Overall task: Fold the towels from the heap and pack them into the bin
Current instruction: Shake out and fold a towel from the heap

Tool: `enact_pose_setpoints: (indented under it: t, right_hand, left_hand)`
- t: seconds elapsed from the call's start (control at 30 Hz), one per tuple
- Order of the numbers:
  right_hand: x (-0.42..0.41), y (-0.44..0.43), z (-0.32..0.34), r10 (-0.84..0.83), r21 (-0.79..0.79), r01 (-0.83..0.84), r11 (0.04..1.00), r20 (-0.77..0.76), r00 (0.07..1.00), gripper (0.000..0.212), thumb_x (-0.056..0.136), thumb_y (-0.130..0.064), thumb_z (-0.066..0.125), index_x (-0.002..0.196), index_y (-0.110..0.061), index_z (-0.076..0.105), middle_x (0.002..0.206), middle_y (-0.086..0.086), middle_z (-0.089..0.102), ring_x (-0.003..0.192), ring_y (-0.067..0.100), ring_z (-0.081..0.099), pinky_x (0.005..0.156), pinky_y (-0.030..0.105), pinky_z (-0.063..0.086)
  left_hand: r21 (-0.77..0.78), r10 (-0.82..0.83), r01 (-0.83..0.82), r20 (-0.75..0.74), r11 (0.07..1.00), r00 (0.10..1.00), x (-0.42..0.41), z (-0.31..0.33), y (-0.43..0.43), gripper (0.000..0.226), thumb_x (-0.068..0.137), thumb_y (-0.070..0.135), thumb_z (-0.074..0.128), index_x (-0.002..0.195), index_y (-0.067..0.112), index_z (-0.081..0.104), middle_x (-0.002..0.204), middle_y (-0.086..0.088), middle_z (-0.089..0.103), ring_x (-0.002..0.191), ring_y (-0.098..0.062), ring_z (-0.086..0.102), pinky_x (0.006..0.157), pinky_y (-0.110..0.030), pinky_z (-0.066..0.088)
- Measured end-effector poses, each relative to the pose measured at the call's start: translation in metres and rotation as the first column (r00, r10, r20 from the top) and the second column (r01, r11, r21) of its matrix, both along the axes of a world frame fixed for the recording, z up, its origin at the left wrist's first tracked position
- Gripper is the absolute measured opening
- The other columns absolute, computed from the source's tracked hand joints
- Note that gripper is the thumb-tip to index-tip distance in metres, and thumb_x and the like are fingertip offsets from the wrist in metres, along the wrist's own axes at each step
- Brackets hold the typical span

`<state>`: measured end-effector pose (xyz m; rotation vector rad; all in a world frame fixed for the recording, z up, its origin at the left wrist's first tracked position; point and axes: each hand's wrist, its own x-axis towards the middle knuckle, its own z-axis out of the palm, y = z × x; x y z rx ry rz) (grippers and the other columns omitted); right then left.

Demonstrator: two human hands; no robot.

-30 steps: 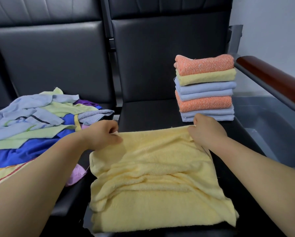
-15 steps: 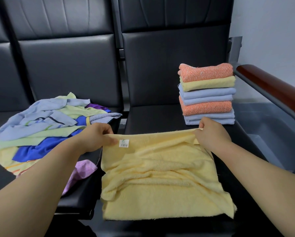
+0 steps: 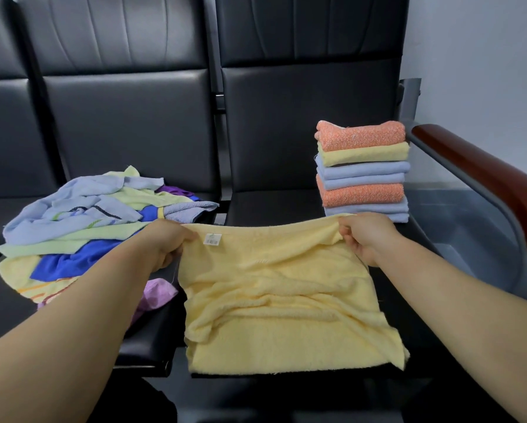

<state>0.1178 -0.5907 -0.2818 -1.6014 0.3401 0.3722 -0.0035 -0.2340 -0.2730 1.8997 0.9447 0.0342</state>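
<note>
- While I look down through the head camera, the yellow towel [image 3: 280,300] lies spread on the right-hand seat [image 3: 271,203]. It is rumpled across its middle, and its near edge runs along the seat's front lip.
- My left hand [image 3: 167,242] pinches the towel's far left corner, fingers curled round the cloth just beside a small white label [image 3: 212,239].
- My right hand [image 3: 364,236] grips the far right corner the same way, so both hands are closed on this one towel.
- The held edge runs left to right between my hands, raised off the seat, and the free near edge lies parallel to it, straight toward me.
- I judge the next fold means drawing the held edge back over that near edge. Both hands sit level, neither nearer, so they should travel together.
- The stack of folded towels [image 3: 363,172] stands just behind my right hand, and the unfolded heap [image 3: 88,221] lies on the left seat.
- What I take for the grey bin [image 3: 469,227] sits past the armrest [image 3: 485,178], on my right hand's side.
</note>
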Motion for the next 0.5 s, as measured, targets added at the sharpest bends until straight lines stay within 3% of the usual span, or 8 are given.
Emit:
enact_pose_setpoints:
  t: [0.07, 0.13, 0.2, 0.27, 0.37, 0.43, 0.5]
  right_hand:
    - [0.008, 0.008, 0.003, 0.005, -0.02, -0.004, 1.0, 0.038, 0.999, 0.009, 0.097, -0.011, 0.069, 0.105, -0.007, 0.071, 0.08, 0.003, 0.066, 0.066, 0.008, 0.06, 0.056, 0.02, 0.05]
    - [0.021, 0.022, 0.021, 0.015, -0.074, -0.003, 0.997, 0.152, 0.988, 0.009, 0.097, -0.014, 0.068, 0.101, -0.007, 0.072, 0.081, 0.005, 0.067, 0.07, 0.012, 0.06, 0.064, 0.026, 0.05]
    - [0.032, 0.036, 0.051, 0.004, -0.065, 0.014, 0.998, 0.267, 0.964, 0.008, 0.097, -0.02, 0.068, 0.096, -0.013, 0.073, 0.081, 0.006, 0.073, 0.065, 0.01, 0.062, 0.064, 0.029, 0.051]
    - [0.044, 0.048, 0.086, -0.006, -0.003, 0.008, 1.0, 0.399, 0.917, 0.008, 0.096, -0.021, 0.068, 0.096, -0.017, 0.075, 0.081, 0.007, 0.077, 0.062, 0.009, 0.066, 0.064, 0.029, 0.055]
    - [0.052, 0.051, 0.124, -0.076, 0.097, 0.028, 0.995, 0.544, 0.836, 0.007, 0.096, -0.019, 0.069, 0.098, -0.017, 0.075, 0.077, 0.0, 0.077, 0.073, 0.009, 0.072, 0.075, 0.026, 0.058]
    - [0.047, 0.045, 0.13, -0.064, 0.092, 0.012, 0.996, 0.59, 0.805, 0.006, 0.095, -0.019, 0.069, 0.093, -0.018, 0.075, 0.074, -0.003, 0.075, 0.074, 0.011, 0.07, 0.079, 0.029, 0.059]
    - [0.038, 0.036, 0.117, 0.022, -0.012, -0.019, 1.0, 0.602, 0.798, 0.011, 0.095, -0.017, 0.067, 0.085, -0.019, 0.073, 0.066, -0.004, 0.071, 0.067, 0.014, 0.063, 0.07, 0.032, 0.055]
  left_hand:
    - [-0.095, 0.059, -0.048, 0.113, 0.994, 0.992, 0.004, 0.008, -0.008, 0.008, 0.084, 0.009, 0.069, 0.091, 0.005, 0.067, 0.069, -0.009, 0.059, 0.059, -0.024, 0.054, 0.063, -0.029, 0.046]
    - [-0.207, 0.11, -0.047, 0.304, 0.977, 0.946, 0.005, 0.021, -0.006, 0.024, 0.074, 0.009, 0.081, 0.095, 0.007, 0.071, 0.081, -0.014, 0.07, 0.072, -0.025, 0.065, 0.08, -0.039, 0.056]
    - [-0.24, 0.18, -0.07, 0.478, 0.968, 0.86, 0.005, 0.035, 0.0, 0.036, 0.065, 0.019, 0.088, 0.095, 0.013, 0.069, 0.084, -0.009, 0.071, 0.072, -0.02, 0.064, 0.077, -0.038, 0.056]
    - [-0.222, 0.225, -0.105, 0.637, 0.97, 0.737, 0.006, 0.055, 0.008, 0.029, 0.066, 0.025, 0.084, 0.088, 0.018, 0.065, 0.08, -0.007, 0.068, 0.073, -0.019, 0.062, 0.079, -0.042, 0.058]
    - [-0.168, 0.171, -0.06, 0.791, 0.984, 0.588, -0.004, 0.088, 0.008, 0.02, 0.074, 0.019, 0.08, 0.085, 0.019, 0.063, 0.079, -0.011, 0.064, 0.074, -0.022, 0.06, 0.074, -0.041, 0.054]
    - [-0.15, 0.116, 0.016, 0.825, 0.989, 0.553, -0.014, 0.095, 0.01, 0.018, 0.077, 0.016, 0.08, 0.081, 0.02, 0.063, 0.083, -0.013, 0.064, 0.08, -0.026, 0.061, 0.078, -0.042, 0.053]
    - [-0.079, 0.02, 0.067, 0.778, 0.995, 0.628, -0.022, 0.084, 0.015, 0.014, 0.079, 0.015, 0.078, 0.084, 0.017, 0.064, 0.086, -0.014, 0.066, 0.084, -0.026, 0.064, 0.079, -0.037, 0.055]
